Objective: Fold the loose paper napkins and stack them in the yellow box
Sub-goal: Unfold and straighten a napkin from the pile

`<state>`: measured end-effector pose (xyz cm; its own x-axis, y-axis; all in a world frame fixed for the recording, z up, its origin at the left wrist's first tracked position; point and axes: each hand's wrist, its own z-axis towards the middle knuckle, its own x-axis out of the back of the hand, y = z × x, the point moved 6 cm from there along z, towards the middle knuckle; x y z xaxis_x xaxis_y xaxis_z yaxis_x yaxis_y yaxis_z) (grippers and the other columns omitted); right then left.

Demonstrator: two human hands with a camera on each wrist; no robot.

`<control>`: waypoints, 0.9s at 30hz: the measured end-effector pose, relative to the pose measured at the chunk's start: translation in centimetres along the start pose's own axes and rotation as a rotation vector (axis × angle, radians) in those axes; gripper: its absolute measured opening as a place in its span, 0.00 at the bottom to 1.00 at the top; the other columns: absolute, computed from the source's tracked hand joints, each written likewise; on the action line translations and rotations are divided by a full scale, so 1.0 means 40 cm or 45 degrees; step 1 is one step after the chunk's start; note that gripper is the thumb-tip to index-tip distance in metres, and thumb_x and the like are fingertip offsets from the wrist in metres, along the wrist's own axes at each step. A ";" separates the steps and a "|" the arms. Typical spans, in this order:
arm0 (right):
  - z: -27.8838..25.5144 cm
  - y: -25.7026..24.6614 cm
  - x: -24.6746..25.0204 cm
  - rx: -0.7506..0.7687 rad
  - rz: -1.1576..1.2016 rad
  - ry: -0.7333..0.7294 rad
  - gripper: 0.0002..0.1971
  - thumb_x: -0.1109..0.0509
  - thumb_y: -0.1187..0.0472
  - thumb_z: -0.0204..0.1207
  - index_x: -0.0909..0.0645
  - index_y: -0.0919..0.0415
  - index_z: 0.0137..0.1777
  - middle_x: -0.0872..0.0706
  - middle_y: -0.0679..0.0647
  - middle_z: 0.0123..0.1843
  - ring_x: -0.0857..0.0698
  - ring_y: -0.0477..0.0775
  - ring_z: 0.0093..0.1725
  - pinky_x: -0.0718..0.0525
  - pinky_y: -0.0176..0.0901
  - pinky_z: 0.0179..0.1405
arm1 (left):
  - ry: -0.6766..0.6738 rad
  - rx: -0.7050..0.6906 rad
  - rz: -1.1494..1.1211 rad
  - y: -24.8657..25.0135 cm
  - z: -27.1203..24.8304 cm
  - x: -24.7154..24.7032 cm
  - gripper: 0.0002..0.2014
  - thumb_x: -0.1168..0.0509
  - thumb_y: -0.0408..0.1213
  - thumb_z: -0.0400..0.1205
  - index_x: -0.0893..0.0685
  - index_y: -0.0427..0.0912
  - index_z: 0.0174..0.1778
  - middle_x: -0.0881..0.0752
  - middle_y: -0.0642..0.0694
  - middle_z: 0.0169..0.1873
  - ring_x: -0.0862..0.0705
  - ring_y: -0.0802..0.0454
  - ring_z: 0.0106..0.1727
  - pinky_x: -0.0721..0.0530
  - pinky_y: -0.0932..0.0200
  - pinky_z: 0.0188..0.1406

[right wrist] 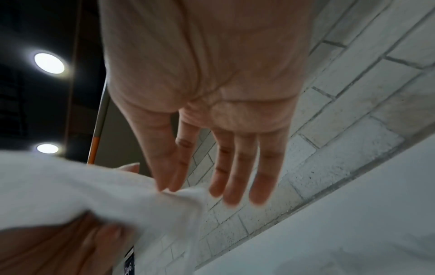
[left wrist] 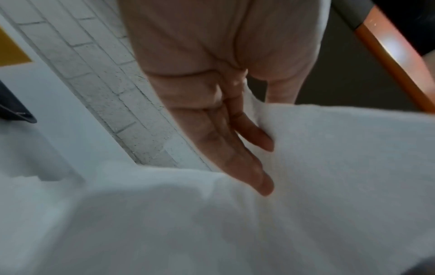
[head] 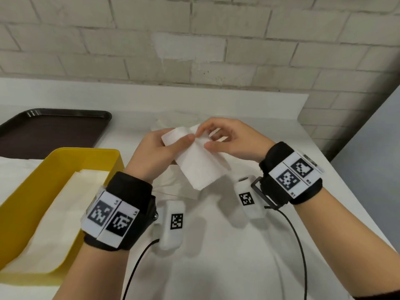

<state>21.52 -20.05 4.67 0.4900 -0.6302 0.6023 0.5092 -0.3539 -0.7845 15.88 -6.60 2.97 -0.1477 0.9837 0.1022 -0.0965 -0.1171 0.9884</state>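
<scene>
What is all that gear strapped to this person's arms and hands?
The hands are bare: left hand, right hand. Each wrist wears a wide black band carrying white plates printed with black-and-white square codes. A small white camera housing with its own code hangs under each wrist, and a thin black cable trails back. A dark sleeve edge shows on the right arm.

napkin (head: 198, 163): white, held aloft | yellow box (head: 26, 204): apparently holds flat napkins

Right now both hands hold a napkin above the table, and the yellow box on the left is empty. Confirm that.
Not empty: the head view shows the yellow box already holding napkins. Both the left hand and right hand do hold a napkin.
</scene>
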 end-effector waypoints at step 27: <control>-0.035 0.090 -0.047 -0.395 0.264 0.121 0.07 0.37 0.59 0.81 0.25 0.62 0.54 0.13 0.58 0.43 0.15 0.52 0.37 0.17 0.44 0.40 | 0.225 0.234 -0.552 -0.095 -0.024 -0.040 0.09 0.43 0.35 0.85 0.16 0.42 0.49 0.11 0.43 0.51 0.13 0.46 0.52 0.15 0.52 0.52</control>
<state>21.42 -21.10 0.51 0.4849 -0.7665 0.4212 0.1607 -0.3953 -0.9044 15.52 -7.84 -1.05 -0.2985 0.8965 -0.3275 -0.0136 0.3391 0.9407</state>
